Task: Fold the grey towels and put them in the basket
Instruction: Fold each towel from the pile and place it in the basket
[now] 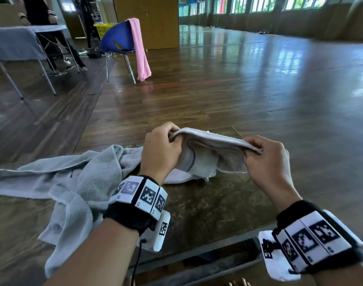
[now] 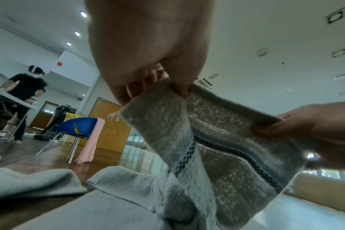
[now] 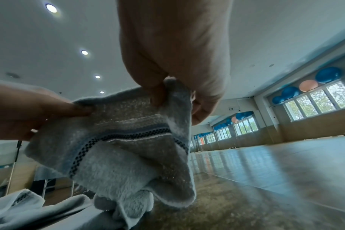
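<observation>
- Both hands pinch one towel [image 1: 209,153] by its top edge: left hand [image 1: 161,150] at the left corner, right hand [image 1: 267,159] at the right, fingers curled tight on the cloth, which is stretched between them above the table [image 1: 209,205].
- From the left wrist view, the left hand [image 2: 148,46] has thumb and fingers closed over a folded corner; the towel [image 2: 223,155] hangs down with a dark checked stripe and a blue band across it.
- From the right wrist view, the right hand [image 3: 175,46] nips the other corner, and the same towel [image 3: 116,147] sags, its lower end reaching the table.
- Largest thing near the hands: a crumpled grey towel heap [image 1: 73,182] on the table at 9 o'clock from the hands, touching the held towel's lower end.
- Wood floor [image 1: 238,83] stretches away at 12 o'clock.
- Cloth-covered table [image 1: 13,44] stands at 10 o'clock, far off, with a person behind it.
- Blue chair [image 1: 116,40] at 11 o'clock, a pink cloth [image 1: 140,52] draped over its back.
- Yellow basket [image 1: 101,29] sits behind the chair, well apart from the towels.
- Wrist bands [image 1: 141,195] carry black-and-white square code markers; no readable words or brands show.
</observation>
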A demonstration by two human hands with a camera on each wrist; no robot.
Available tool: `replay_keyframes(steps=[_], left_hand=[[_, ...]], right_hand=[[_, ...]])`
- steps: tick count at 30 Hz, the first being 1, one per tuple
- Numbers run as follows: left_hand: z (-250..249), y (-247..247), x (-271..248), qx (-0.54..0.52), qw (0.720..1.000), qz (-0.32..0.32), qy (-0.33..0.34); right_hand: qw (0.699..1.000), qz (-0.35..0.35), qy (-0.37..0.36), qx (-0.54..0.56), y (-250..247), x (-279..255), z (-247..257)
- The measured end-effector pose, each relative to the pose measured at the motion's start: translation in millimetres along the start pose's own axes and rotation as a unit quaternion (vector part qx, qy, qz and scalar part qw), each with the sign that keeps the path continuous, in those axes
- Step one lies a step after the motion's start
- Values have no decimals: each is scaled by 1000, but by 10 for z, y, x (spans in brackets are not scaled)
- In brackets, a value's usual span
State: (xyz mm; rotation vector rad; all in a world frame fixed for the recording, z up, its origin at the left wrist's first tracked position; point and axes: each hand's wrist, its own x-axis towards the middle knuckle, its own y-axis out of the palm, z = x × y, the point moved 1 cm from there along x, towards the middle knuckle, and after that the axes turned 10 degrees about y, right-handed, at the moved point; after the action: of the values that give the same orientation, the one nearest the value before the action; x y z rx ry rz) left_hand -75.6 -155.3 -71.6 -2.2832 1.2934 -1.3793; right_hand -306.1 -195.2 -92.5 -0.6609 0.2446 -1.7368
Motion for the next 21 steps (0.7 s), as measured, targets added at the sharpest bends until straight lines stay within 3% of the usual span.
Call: replay_keyframes(steps=[5,9,11,13,16,17,20,21], left_hand=[[208,-73,-5,38,998,4,-41],[286,-96,-6,-42,993,-13,-110],[262,-106,3,-187,963,-36,-188],[207,-131,-3,-342,903,-50,-254],[171,-210,-20,-445,852,-69,-267],[175,-230,-36,-441,854,-76,-264],[221,-319,-110,-339,906,-99,-234],[245,-352,-133,-350,900,-115,-233]], right_hand=[[997,-43,16,58,-61,115,-37],[997,-5,14,75,-43,141,-108],[998,13,9,65,-17,139,-145],[997,45,5,56,22,127,-175],[993,104,10,60,83,85,-131],[992,109,6,63,94,72,-118],[990,121,-16,75,120,25,-84],[989,126,-23,73,127,7,-75]])
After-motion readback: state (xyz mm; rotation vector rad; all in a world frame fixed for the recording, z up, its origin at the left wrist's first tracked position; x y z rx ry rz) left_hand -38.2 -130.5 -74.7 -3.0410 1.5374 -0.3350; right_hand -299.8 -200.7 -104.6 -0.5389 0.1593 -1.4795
